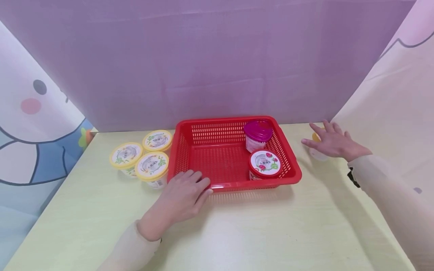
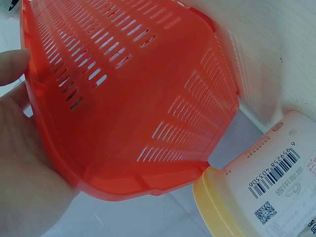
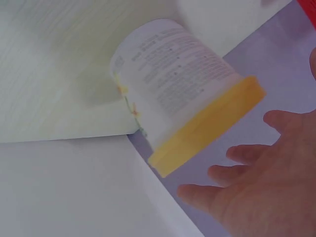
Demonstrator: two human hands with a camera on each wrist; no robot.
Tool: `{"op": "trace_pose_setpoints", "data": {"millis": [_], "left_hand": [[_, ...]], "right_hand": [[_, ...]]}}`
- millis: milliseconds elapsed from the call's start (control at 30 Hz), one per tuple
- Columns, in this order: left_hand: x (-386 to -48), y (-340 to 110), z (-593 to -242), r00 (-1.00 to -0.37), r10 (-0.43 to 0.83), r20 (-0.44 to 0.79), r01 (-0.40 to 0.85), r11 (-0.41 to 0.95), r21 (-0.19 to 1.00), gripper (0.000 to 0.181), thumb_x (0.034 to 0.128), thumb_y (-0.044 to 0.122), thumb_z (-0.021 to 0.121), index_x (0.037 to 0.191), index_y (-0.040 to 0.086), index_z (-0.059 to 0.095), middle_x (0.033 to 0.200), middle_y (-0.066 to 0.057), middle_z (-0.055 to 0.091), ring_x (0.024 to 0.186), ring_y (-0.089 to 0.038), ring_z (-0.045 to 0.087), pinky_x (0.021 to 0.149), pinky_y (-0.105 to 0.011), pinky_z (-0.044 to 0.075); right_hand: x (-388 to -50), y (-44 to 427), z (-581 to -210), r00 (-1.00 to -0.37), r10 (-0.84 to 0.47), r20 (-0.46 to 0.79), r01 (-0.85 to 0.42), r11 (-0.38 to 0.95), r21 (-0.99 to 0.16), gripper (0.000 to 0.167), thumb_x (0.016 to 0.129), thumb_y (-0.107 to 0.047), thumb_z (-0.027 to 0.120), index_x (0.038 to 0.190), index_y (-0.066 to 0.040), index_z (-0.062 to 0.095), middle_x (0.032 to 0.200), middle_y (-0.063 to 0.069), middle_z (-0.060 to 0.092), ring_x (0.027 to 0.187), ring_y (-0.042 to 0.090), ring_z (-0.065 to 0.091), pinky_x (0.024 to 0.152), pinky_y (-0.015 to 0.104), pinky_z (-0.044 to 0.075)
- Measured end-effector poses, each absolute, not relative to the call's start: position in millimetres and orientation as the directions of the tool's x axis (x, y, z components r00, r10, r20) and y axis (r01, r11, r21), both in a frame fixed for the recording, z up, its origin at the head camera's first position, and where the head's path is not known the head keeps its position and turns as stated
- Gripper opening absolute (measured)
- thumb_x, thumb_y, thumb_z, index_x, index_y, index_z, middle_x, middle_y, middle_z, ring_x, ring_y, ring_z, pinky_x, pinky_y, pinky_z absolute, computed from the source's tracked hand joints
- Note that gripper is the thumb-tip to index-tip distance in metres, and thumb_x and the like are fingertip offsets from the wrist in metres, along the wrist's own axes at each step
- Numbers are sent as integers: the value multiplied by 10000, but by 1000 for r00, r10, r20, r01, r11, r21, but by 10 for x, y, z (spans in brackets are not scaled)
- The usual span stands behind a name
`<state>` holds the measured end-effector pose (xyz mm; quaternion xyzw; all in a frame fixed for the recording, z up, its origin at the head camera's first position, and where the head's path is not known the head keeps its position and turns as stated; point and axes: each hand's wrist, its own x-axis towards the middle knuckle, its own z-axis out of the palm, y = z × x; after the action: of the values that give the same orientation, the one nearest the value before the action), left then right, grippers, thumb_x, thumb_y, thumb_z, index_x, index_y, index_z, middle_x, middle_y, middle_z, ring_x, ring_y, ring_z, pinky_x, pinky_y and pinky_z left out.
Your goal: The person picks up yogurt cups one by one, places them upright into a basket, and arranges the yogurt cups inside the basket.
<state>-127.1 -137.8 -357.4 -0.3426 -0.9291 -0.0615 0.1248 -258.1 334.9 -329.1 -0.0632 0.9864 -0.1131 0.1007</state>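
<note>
A red plastic basket (image 1: 234, 184) sits in the middle of the table. My left hand (image 1: 184, 194) grips its rim at the near left corner; the left wrist view shows the thumb and fingers on the basket's edge. Inside, at the right, are a tub with a magenta lid (image 1: 258, 130) and a tub with a red-rimmed strawberry lid (image 1: 265, 163). On the basket's right, my right hand (image 1: 333, 143) is spread above a white tub with a yellow lid (image 3: 173, 79), which it partly hides in the head view. A gap shows between fingers and lid in the right wrist view.
Three yellow-lidded tubs (image 1: 152, 165) stand together left of the basket, the nearest ones close to its side. A purple cloth wall (image 1: 217, 64) rises behind the pale table (image 1: 244, 233). Printed cloths hang along the left and right sides.
</note>
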Motion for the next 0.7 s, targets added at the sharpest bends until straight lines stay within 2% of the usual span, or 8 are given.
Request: {"op": "trace_pose_setpoints", "data": {"millis": [400,533,700], "left_hand": [[-1269,-1369,-3579,-731,622,282,653,757,22,257,922,391,714,1089,198,692,975,-6,663,872,-176,590,813,-388,554],[-1264,-1371,-3580,-729,621,286,654,756,23,248,923,387,713,1083,199,689,975,-6,664,871,-178,591,813,-391,552],[-1259,-1374,-3576,-734,619,280,650,760,25,257,925,392,711,1096,201,689,996,-10,670,891,-185,600,831,-403,554]], "right_hand": [[-2655,3473,-3364,-970,-125,-208,-72,967,-244,964,979,-707,379,1622,-68,52,1583,405,-97,1372,715,-34,1002,851,87],[-2683,3507,-3373,-967,-121,-224,-67,969,-238,947,987,-690,386,1612,-36,105,1567,431,-37,1352,722,29,959,867,173],[-2708,3536,-3365,-962,-131,-240,-77,972,-220,855,1016,-586,437,1580,6,187,1518,457,78,1293,723,147,908,859,279]]}}
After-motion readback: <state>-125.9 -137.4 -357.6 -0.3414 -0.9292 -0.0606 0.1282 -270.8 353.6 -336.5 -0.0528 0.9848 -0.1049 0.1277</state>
